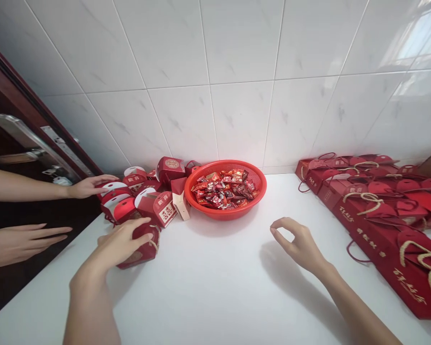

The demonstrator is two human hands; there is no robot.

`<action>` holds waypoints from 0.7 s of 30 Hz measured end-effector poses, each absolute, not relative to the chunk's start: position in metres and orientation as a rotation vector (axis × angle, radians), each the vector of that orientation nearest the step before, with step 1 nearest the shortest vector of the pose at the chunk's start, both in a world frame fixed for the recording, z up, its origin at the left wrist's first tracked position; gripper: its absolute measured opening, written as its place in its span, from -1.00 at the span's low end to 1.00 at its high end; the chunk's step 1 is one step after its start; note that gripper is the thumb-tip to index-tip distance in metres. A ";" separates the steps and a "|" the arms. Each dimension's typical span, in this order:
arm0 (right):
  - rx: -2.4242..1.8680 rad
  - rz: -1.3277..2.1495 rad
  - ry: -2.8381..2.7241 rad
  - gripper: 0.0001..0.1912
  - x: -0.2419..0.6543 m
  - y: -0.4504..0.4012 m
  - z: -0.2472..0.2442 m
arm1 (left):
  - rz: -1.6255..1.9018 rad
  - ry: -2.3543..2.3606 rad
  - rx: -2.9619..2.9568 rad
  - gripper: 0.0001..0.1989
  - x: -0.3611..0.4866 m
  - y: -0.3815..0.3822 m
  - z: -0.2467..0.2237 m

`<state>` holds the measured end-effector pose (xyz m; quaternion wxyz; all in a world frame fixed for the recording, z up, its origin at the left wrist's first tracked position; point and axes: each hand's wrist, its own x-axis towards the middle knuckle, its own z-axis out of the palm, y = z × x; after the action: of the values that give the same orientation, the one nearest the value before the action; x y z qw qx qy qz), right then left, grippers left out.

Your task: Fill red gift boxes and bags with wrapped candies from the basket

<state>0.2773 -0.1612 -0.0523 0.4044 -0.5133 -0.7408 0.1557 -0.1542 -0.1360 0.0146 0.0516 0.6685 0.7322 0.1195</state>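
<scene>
My left hand (120, 242) is over a dark red gift box (138, 258) with a rope handle, at the near end of a cluster of red boxes. Its thumb and forefinger are spread apart across the box; whether they touch it I cannot tell. The other fingers are partly hidden. My right hand (298, 242) hovers above the white table (215, 287), thumb and forefinger tips brought together, with nothing visible between them. Between and beyond both hands, a red plastic basket (224, 215) holds many wrapped candies (224, 189).
Another person's hands (89, 187) come in from the left, one at the box cluster (165, 208). Rows of red gift boxes (366, 235) with rope handles line the right side. A tiled wall (240, 120) stands behind; a dark door (7, 86) is at left.
</scene>
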 end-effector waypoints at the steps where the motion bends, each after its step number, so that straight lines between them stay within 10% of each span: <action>1: -1.292 0.400 -1.886 -0.78 0.276 -0.161 -0.053 | 0.322 2.233 2.017 -0.59 -0.148 -0.136 0.015; 21: -1.120 0.629 -2.151 -0.65 0.197 -0.136 -0.031 | 0.331 1.056 2.394 -0.58 0.003 -0.138 0.021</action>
<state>0.1968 -0.1360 -0.0310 0.3127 -0.4246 -0.8154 0.2386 0.0026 -0.1376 0.0206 0.2494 0.8791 0.3876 0.1217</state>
